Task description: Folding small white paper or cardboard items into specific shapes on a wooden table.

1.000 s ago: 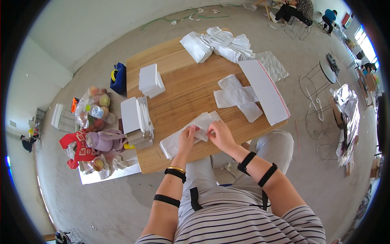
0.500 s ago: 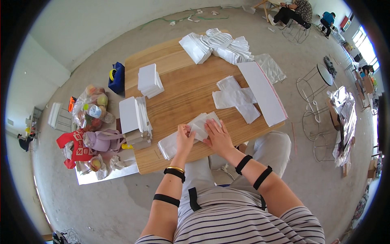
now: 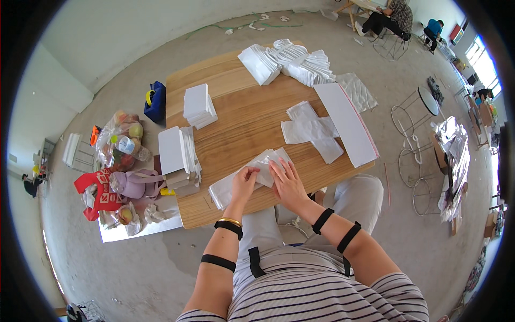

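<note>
Near the front edge of the wooden table (image 3: 241, 121) lies a flat white plastic bag (image 3: 222, 189), with another translucent white piece (image 3: 276, 155) overlapping its right end. My left hand (image 3: 244, 185) has its fingers bent and pinched together at the edge of the upper piece. With fingers stretched out, my right hand (image 3: 288, 182) rests flat on the right part of that piece. To the right, several flat white bags (image 3: 308, 129) lie crossed over each other. What lies under my palms is hidden.
Two stacks of white boxes or cards, one nearer (image 3: 170, 150) and one farther (image 3: 196, 99), stand on the left. Bundled white bags (image 3: 295, 59) lie at the far edge, and a long white box (image 3: 346, 123) is at the right edge. Bagged fruit (image 3: 126, 134) is beside the table.
My left fingers have shifted slightly and rolled toward the right at the edge of the piece. My right hand stays almost in place.
</note>
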Demonstrator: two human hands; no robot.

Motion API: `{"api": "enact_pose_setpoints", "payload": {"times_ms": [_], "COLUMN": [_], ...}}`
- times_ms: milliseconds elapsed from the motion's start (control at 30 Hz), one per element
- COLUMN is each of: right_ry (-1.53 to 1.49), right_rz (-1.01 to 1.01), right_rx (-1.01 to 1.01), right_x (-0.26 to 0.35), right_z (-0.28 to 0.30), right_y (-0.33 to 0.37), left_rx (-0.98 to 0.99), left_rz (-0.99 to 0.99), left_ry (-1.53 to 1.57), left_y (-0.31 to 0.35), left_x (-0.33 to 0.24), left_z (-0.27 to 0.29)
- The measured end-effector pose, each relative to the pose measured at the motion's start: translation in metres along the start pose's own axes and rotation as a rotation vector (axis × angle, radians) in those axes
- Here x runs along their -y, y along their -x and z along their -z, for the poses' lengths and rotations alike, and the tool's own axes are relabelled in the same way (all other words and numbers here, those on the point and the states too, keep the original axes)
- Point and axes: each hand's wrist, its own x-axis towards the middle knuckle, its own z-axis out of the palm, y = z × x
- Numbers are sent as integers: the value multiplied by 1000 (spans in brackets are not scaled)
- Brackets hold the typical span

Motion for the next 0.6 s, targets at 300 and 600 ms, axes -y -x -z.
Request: {"api": "enact_pose_setpoints", "payload": {"times_ms": [300, 600], "right_ry": [-427, -53], "right_rz": [183, -37], "right_rx": [185, 57], "right_x": [-8, -14], "right_z": [2, -20], "right_y": [4, 5], "left_rx": [-115, -27], "left_rz": [15, -51], "left_ry": [-3, -50], "left_y": [0, -3], "left_x": [-3, 5], "left_z": [0, 1]}}
